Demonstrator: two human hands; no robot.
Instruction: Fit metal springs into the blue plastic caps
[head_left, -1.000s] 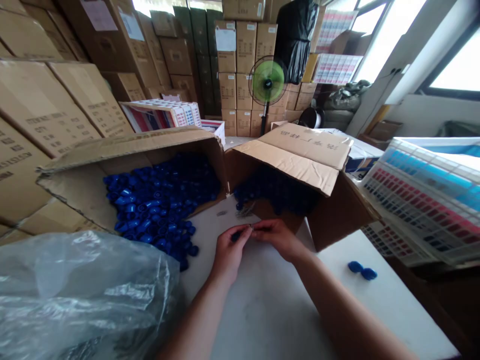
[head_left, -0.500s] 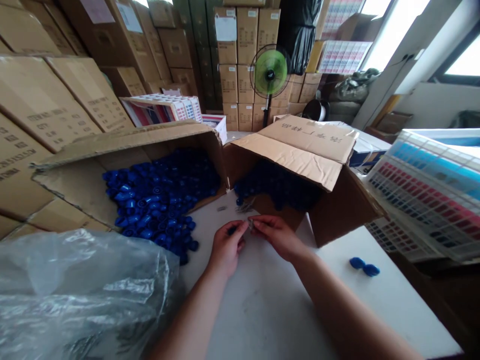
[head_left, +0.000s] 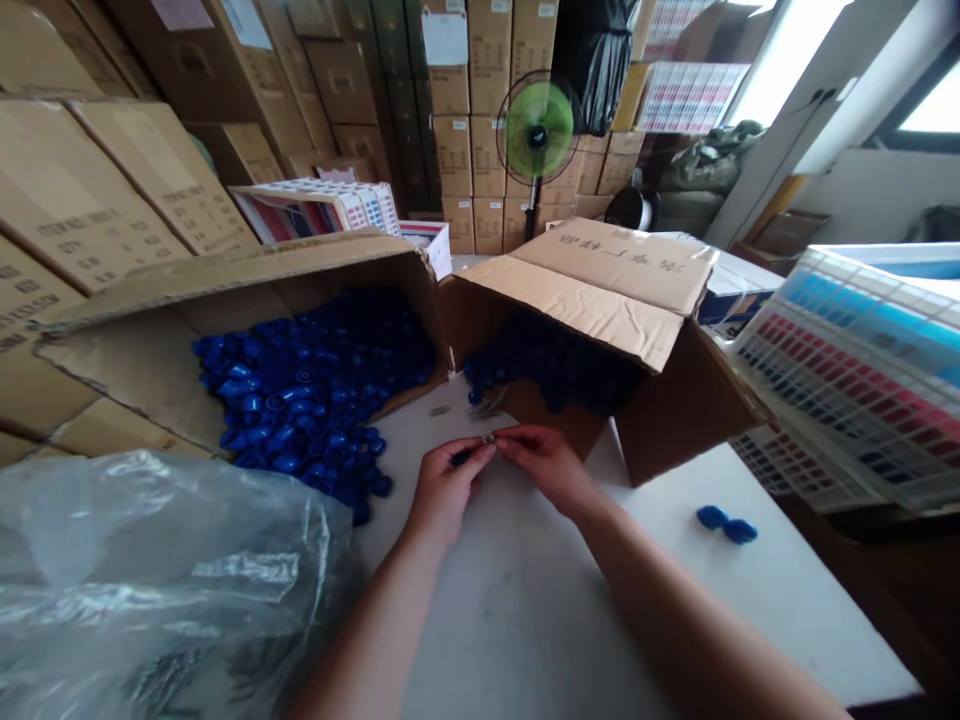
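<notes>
My left hand (head_left: 444, 490) and my right hand (head_left: 551, 468) meet fingertip to fingertip above the white table (head_left: 510, 610). Both pinch a small silvery metal piece (head_left: 489, 438); its exact kind is too small to make out. A dark blue part (head_left: 459, 457) shows within the curled fingers of my left hand, mostly hidden. Just beyond the hands lie thin metal pieces (head_left: 487, 404), with another metal piece (head_left: 439, 410) to their left. Loose blue plastic caps (head_left: 300, 410) spill from a tipped carton on the left, and more blue parts (head_left: 555, 365) fill the right carton.
The left carton (head_left: 127, 360) and right carton (head_left: 694, 400) bound the work spot. A clear plastic bag (head_left: 172, 570) covers the near left. Two joined-looking blue pieces (head_left: 727, 524) lie on the right. White crates (head_left: 862, 370) stand beyond the table edge; a green fan (head_left: 538, 135) is behind.
Both hands have shifted slightly left and their fingertips have come closer together around the metal piece. The whole view has moved a little; the cartons and blue pieces stay in place.
</notes>
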